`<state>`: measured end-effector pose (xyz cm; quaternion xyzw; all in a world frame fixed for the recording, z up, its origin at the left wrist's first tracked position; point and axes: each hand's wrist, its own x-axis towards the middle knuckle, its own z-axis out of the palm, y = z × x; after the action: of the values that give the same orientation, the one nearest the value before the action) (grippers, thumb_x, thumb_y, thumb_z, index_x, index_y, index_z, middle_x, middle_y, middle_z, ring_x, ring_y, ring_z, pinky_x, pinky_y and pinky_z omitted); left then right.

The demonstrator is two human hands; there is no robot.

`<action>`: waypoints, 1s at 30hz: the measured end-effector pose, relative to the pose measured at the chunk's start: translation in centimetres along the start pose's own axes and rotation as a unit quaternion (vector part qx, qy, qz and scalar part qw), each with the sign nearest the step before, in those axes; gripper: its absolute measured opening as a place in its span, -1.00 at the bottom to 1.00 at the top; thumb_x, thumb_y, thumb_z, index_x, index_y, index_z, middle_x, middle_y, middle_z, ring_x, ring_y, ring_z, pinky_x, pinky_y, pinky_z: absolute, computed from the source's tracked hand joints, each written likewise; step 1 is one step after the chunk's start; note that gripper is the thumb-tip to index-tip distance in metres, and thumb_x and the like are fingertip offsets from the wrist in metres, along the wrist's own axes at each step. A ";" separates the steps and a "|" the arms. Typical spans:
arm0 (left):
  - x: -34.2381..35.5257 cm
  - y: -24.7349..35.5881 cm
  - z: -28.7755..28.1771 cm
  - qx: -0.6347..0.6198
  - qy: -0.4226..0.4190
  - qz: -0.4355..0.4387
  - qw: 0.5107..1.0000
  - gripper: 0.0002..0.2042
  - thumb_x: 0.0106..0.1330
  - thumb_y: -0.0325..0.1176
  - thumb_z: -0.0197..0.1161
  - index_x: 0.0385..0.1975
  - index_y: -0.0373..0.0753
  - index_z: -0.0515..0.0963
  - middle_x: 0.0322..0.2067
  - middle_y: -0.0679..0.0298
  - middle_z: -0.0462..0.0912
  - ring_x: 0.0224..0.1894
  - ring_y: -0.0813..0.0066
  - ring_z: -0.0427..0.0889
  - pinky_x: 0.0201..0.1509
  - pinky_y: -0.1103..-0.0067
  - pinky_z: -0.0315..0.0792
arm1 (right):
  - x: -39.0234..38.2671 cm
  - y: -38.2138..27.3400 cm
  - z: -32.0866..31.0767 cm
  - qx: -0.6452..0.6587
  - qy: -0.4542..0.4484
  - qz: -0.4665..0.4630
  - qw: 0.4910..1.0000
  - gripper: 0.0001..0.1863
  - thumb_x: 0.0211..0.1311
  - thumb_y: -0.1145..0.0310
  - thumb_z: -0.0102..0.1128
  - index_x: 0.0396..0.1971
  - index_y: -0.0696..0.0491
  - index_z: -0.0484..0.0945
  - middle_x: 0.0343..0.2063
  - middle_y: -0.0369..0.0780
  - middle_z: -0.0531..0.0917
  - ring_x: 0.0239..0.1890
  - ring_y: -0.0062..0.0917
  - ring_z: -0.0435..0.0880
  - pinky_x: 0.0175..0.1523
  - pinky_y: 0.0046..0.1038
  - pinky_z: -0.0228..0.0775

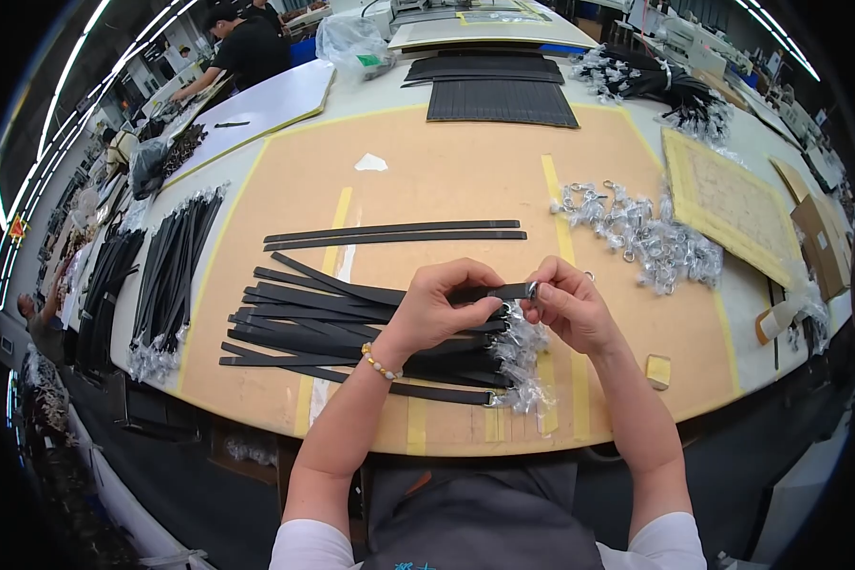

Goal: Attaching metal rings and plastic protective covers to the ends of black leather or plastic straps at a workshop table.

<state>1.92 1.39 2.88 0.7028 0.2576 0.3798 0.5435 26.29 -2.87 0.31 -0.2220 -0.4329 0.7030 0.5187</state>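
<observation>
My left hand (pixel 451 299) pinches a black strap (pixel 515 292) near its end. At that end, my right hand (pixel 572 304) has its fingers closed on a small metal piece, mostly hidden by the fingertips. Below and beside my hands lies a pile of black straps (pixel 304 309), their right ends fitted with metal hardware in clear plastic wrap (pixel 522 356). Two loose straps (pixel 394 231) lie side by side just beyond the pile. To the right of my hands, metal clasps (pixel 636 233) in plastic wrap are scattered in a heap.
Bundles of black straps (pixel 176 266) hang over the table's left side. Flat black strips (pixel 499 100) are laid in rows at the back. A yellow-edged board (pixel 731 199), a bottle (pixel 774 323) and a small yellow block (pixel 658 371) are on the right. A person (pixel 247 52) works at far left.
</observation>
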 end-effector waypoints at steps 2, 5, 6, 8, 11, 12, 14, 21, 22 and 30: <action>-0.2 0.0 0.1 -0.007 -0.004 -0.008 1.000 -0.81 0.23 -0.58 0.39 -0.17 -0.38 0.62 -0.23 0.32 0.69 -0.18 0.67 0.63 -0.04 0.66 0.54 | -0.1 0.1 0.2 0.023 -0.012 0.012 1.000 -0.88 0.48 0.37 0.17 -0.14 0.09 0.50 -0.25 -0.20 0.71 -0.27 -0.62 0.66 -0.15 -0.56 0.51; -0.3 0.1 0.3 -0.017 -0.010 -0.003 1.000 -0.82 0.25 -0.56 0.39 -0.17 -0.37 0.63 -0.27 0.35 0.69 -0.23 0.70 0.61 -0.13 0.69 0.53 | -0.1 0.2 0.1 0.015 -0.021 0.019 1.000 -0.87 0.47 0.37 0.18 -0.13 0.10 0.49 -0.24 -0.20 0.71 -0.27 -0.62 0.65 -0.15 -0.56 0.51; -0.3 0.1 0.5 -0.021 -0.013 0.009 1.000 -0.82 0.27 -0.54 0.39 -0.16 -0.37 0.63 -0.32 0.38 0.68 -0.27 0.74 0.59 -0.20 0.73 0.51 | 0.0 0.3 0.2 0.016 -0.019 0.020 1.000 -0.87 0.47 0.37 0.18 -0.13 0.10 0.49 -0.24 -0.20 0.71 -0.27 -0.62 0.65 -0.15 -0.56 0.51; -0.3 0.5 0.7 -0.019 -0.015 0.006 1.000 -0.83 0.26 -0.55 0.39 -0.17 -0.37 0.63 -0.32 0.38 0.68 -0.27 0.73 0.60 -0.20 0.73 0.52 | 0.2 0.6 0.4 0.003 -0.043 0.033 0.999 -0.85 0.46 0.39 0.20 -0.12 0.11 0.48 -0.22 -0.20 0.70 -0.23 -0.59 0.67 -0.11 -0.53 0.53; -0.4 0.8 0.6 0.005 -0.015 0.007 1.000 -0.83 0.24 -0.55 0.38 -0.19 -0.37 0.63 -0.33 0.35 0.69 -0.26 0.72 0.63 -0.19 0.72 0.54 | 0.3 1.0 0.7 0.009 -0.030 -0.002 1.000 -0.84 0.44 0.42 0.22 -0.10 0.13 0.49 -0.19 -0.18 0.70 -0.16 -0.52 0.70 -0.01 -0.47 0.57; -0.4 0.8 0.6 0.028 -0.015 0.011 0.999 -0.83 0.23 -0.56 0.38 -0.19 -0.37 0.63 -0.33 0.34 0.70 -0.25 0.71 0.64 -0.18 0.72 0.56 | 0.4 1.1 0.6 0.010 -0.029 0.000 1.000 -0.84 0.44 0.42 0.22 -0.10 0.13 0.49 -0.19 -0.18 0.70 -0.16 -0.52 0.70 -0.01 -0.47 0.57; -0.5 1.0 0.7 0.029 -0.010 0.022 0.999 -0.83 0.22 -0.56 0.38 -0.20 -0.37 0.63 -0.33 0.33 0.71 -0.25 0.70 0.66 -0.17 0.71 0.57 | 0.4 1.3 0.2 0.024 -0.061 -0.025 0.998 -0.84 0.41 0.44 0.25 -0.11 0.13 0.51 -0.14 -0.15 0.70 -0.08 -0.47 0.72 0.07 -0.40 0.59; -0.7 1.8 1.0 0.055 0.006 0.075 0.996 -0.83 0.11 -0.62 0.41 -0.29 -0.35 0.66 -0.39 0.32 0.71 -0.36 0.70 0.66 -0.31 0.72 0.54 | 0.0 1.1 0.0 0.045 -0.072 0.026 0.996 -0.83 0.36 0.49 0.29 -0.11 0.13 0.55 -0.09 -0.12 0.71 -0.06 -0.46 0.74 0.05 -0.41 0.61; -0.7 1.8 1.1 0.053 0.007 0.073 0.996 -0.83 0.11 -0.62 0.41 -0.29 -0.35 0.66 -0.39 0.32 0.71 -0.36 0.70 0.66 -0.31 0.72 0.54 | 0.0 1.0 0.0 0.033 -0.064 0.032 0.997 -0.83 0.35 0.49 0.30 -0.12 0.13 0.56 -0.13 -0.15 0.72 -0.10 -0.49 0.74 0.03 -0.44 0.61; -1.0 1.5 1.3 0.195 -0.024 0.142 0.970 -0.81 0.11 -0.52 0.42 -0.26 -0.26 0.66 -0.40 0.25 0.69 -0.43 0.46 0.71 -0.37 0.59 0.61 | -0.1 -0.4 1.5 -0.059 -0.047 0.140 0.987 -0.80 0.26 0.44 0.37 -0.17 0.15 0.60 -0.33 -0.34 0.69 -0.30 -0.68 0.68 -0.09 -0.57 0.56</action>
<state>2.34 -0.53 3.91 0.8336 0.2107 0.3785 0.3426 25.39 -3.54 1.47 -0.2779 -0.4618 0.7516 0.3802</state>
